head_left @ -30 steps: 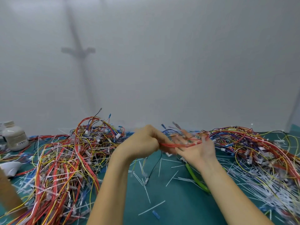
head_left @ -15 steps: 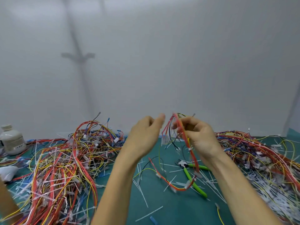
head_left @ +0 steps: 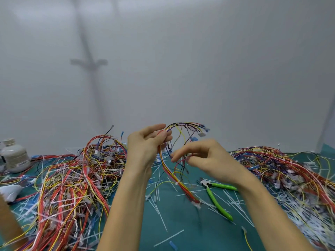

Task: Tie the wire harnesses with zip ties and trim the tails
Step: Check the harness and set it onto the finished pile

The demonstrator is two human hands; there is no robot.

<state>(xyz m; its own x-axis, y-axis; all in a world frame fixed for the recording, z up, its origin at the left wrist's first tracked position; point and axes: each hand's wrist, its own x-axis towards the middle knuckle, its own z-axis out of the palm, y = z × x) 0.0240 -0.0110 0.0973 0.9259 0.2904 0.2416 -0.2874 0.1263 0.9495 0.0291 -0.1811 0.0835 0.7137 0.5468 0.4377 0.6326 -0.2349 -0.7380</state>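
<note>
The left hand point(head_left: 145, 149) grips the harness point(head_left: 188, 193) up-left of the cutters point(head_left: 216, 198), fingers curled round its wires. The right hand point(head_left: 206, 158) pinches loose strands (fingertips blurred); its wrist hides one cutter handle's end. The harness tail lies just left of the cutters.

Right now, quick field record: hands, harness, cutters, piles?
left hand: grips wire harness near its top, held raised
right hand: pinches the harness's loose red wire
cutters: green handles, lying on teal mat, untouched
wire piles: left pile, right pile
bottle: far left, upright
</note>
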